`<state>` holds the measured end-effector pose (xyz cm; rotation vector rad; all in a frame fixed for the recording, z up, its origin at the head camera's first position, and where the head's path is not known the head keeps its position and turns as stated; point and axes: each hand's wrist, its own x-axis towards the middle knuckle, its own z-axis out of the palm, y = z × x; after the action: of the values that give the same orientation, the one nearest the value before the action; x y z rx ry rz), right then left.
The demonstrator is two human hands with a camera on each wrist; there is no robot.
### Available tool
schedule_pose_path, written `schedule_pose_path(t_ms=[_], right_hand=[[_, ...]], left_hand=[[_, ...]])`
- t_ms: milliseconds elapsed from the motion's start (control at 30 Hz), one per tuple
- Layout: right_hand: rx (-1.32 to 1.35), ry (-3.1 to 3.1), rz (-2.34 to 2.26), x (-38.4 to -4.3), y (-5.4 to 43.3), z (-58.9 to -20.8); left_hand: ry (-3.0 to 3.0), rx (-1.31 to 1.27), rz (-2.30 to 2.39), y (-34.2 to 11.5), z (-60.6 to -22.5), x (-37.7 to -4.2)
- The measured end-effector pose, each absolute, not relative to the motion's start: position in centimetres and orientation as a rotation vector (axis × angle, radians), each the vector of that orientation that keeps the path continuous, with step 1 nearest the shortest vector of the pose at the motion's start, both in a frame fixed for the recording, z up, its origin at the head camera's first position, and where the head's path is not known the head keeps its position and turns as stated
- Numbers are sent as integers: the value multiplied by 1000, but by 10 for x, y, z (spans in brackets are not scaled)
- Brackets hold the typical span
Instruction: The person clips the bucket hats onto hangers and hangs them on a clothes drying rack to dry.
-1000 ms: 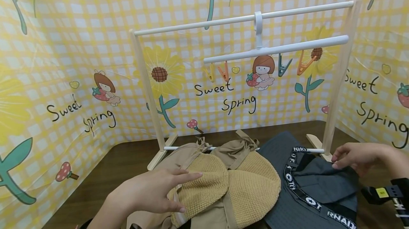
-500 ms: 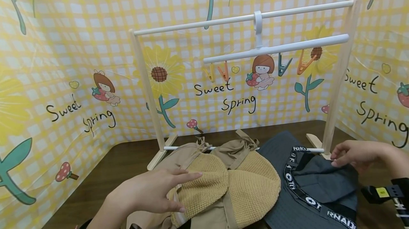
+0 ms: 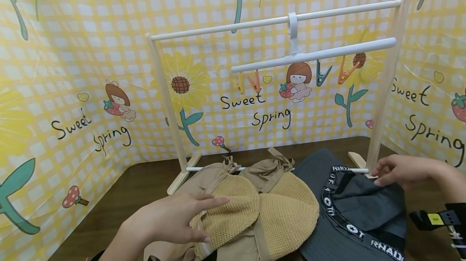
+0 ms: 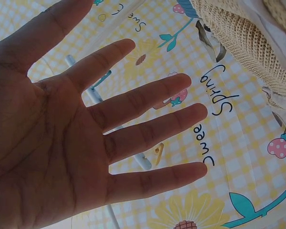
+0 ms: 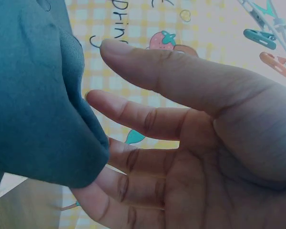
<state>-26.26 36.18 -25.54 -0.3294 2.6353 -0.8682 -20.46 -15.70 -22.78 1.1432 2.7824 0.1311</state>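
Two hats lie side by side on the table. The tan one has a yellow knitted part [image 3: 287, 220], folds of tan cloth and tied cords [image 3: 278, 158]. Beside it rests a dark grey bucket hat [image 3: 375, 206] with a black, white-lettered band [image 3: 329, 206]. Over the left part of the knit hovers my left hand [image 3: 164, 218], palm and spread fingers [image 4: 143, 102] holding nothing. My right hand [image 3: 405, 170] is at the far right side of the grey hat's crown. In the right wrist view its lower fingers [image 5: 133, 186] pass behind the hat's edge, while the thumb stands apart.
Behind the hats stands a wooden rack with a white top rail [image 3: 218, 29]. A white hanger [image 3: 313, 55] hangs from it, carrying several coloured clips [image 3: 322, 75]. The rack's wooden feet [image 3: 183, 174] rest on the brown table [image 3: 120, 196]. A yellow-checked cloth [image 3: 91, 50] surrounds everything.
My right hand has risen slightly and drifted a little left beside the grey hat's crown. My left hand and both hats have stayed nearly where they were.
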Motion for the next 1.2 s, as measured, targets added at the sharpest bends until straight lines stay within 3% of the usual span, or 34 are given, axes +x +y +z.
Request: schedule_pose_path(t_ms=[1200], right_hand=[[-439,2770,-821,-263,347,-247]], left_hand=[[2792,1133,129,-156,-229,-205]])
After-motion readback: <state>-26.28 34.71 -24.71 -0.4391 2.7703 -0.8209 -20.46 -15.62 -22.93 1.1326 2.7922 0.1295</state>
